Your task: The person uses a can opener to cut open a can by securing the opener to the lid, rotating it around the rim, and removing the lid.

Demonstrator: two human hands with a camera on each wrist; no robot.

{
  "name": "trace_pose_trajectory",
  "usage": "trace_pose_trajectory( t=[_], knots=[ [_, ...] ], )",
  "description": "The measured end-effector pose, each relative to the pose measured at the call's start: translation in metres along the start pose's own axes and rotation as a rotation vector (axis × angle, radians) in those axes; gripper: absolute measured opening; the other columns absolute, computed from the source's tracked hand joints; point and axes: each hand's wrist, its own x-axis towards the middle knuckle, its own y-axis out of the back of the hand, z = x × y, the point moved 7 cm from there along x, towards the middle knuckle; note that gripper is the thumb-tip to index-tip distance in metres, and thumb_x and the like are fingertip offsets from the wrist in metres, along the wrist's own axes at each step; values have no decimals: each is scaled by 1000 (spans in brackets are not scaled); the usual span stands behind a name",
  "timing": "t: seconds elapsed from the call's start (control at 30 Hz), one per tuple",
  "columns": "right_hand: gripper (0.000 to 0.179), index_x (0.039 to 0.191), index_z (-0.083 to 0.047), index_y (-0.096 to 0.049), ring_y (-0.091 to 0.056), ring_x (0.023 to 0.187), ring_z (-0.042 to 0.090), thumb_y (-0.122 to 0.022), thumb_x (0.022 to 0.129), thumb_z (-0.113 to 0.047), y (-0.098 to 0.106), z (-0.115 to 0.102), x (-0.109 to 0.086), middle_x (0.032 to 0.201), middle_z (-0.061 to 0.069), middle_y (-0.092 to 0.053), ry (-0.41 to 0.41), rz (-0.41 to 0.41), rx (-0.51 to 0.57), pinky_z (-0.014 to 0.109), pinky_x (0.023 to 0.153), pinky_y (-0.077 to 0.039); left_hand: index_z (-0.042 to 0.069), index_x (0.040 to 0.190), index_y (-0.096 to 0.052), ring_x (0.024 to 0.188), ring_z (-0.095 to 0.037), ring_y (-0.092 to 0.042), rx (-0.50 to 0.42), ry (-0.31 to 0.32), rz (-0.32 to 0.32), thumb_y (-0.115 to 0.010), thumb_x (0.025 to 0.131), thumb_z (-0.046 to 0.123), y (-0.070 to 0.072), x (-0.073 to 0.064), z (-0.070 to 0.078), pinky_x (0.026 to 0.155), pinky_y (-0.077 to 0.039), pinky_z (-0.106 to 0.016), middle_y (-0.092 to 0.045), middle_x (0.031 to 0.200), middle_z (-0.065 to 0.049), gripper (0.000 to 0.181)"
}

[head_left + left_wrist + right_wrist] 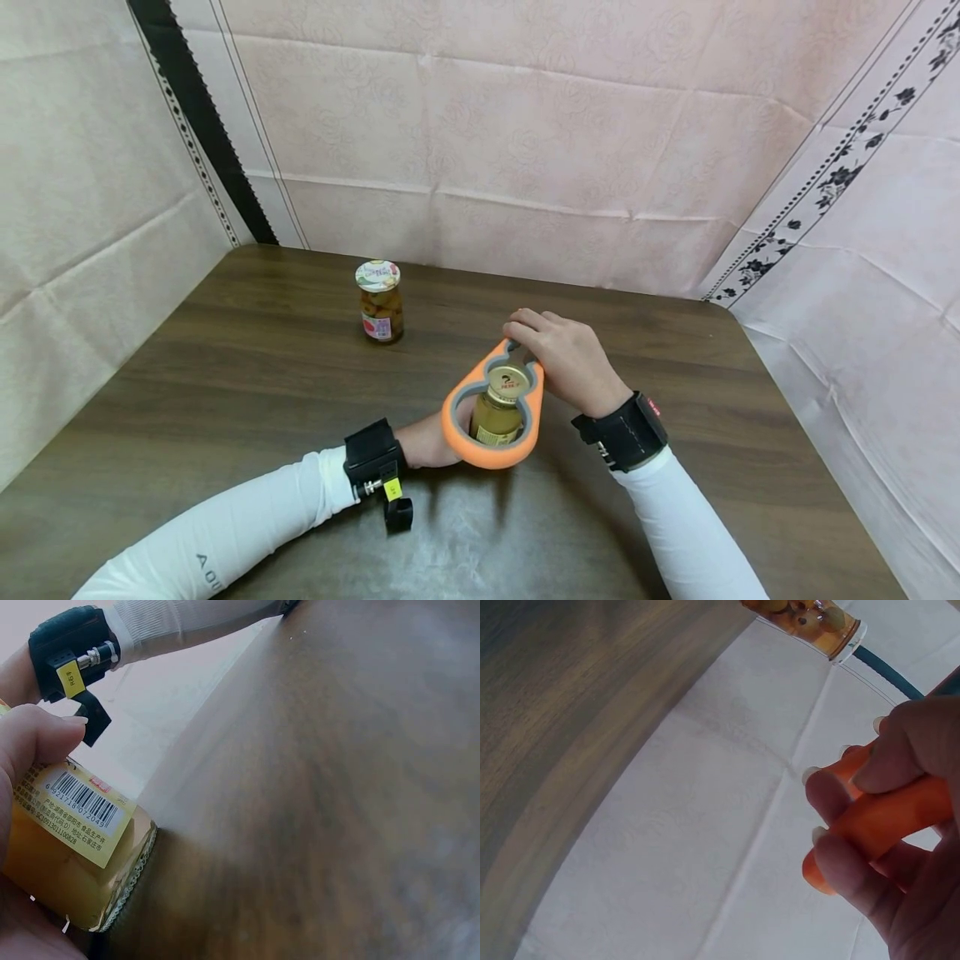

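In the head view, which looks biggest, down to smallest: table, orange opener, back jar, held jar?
1. Table
2. Orange opener
3. Back jar and held jar: too close to rank, since the opener partly hides the held one.

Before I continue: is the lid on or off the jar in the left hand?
On: the gold lid caps the jar, seen through the orange opener; how tightly, I cannot tell.

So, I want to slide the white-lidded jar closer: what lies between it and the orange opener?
Nothing but bare brown tabletop shows between the white-lidded jar and the orange opener; the head view shows this.
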Motion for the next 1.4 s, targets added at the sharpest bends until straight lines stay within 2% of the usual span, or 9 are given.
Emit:
trace_pose_trajectory(
  t=[0.13,0.17,0.23,0.4,0.47,0.73,0.93,1.2,1.4],
  knots=[
    [39,109,-16,-71,-66,84,17,-73,79,8,1,1,0,108,-2,-70,-6,23,0,32,67,-58,16,157,-34,147,-11,-36,-136,-5,-46,-57,104,37,0,4,-4,120,-31,-30,-37,162,-8,62],
    [38,108,-16,-71,-66,84,16,-72,80,8,0,2,0,107,-3,-70,-9,28,1,31,67,-58,16,158,-31,149,-9,-32,-97,-29,-47,-56,104,37,0,5,-4,121,-30,-28,-34,164,-8,63],
    [36,106,-17,-71,-66,82,15,-69,81,8,1,3,-1,104,-5,-69,-20,35,9,31,66,-57,16,158,-32,148,-8,-34,-247,-28,-58,-54,106,33,-1,5,-6,120,-30,-26,-35,163,-7,59],
    [35,102,-19,-70,-61,71,12,-68,78,7,2,7,-1,99,-8,-68,-70,45,51,30,61,-53,24,163,-16,156,-9,-15,-19,-104,15,-72,95,24,-3,-4,4,125,-22,-28,-13,170,10,88],
    [33,101,-19,-70,-58,67,12,-70,78,4,3,9,-2,98,-9,-67,-86,49,69,29,59,-52,29,162,-15,157,-8,-9,196,-101,68,-79,88,19,-5,-11,10,126,-21,-30,-9,170,14,98],
    [11,97,-19,-71,-64,72,13,-71,88,-12,5,14,-2,91,-9,-69,-101,102,56,32,61,-52,21,149,-44,133,-10,-45,148,89,83,-79,88,16,-5,-16,-3,114,-36,-29,-51,149,5,70],
    [6,93,-17,-73,-69,77,15,-70,90,-13,7,17,-4,88,-6,-73,-99,183,51,34,63,-56,20,134,-56,118,-15,-55,137,143,96,-79,89,17,-5,-19,-5,106,-44,-35,-61,128,1,51],
    [7,90,-17,-76,-54,75,15,-74,84,-14,7,20,-6,86,-6,-75,-111,218,29,29,52,-49,7,137,-54,116,-15,-58,69,169,86,-78,90,15,-7,-18,-9,105,-46,-34,-61,131,-9,53],
    [8,82,-15,-75,-52,75,18,-80,85,-21,6,20,-7,76,-5,-72,-92,226,28,30,59,-45,20,158,-28,117,-15,-57,96,45,76,-79,88,11,-7,-14,-4,109,-43,-31,-58,135,-16,87]
  ],
)
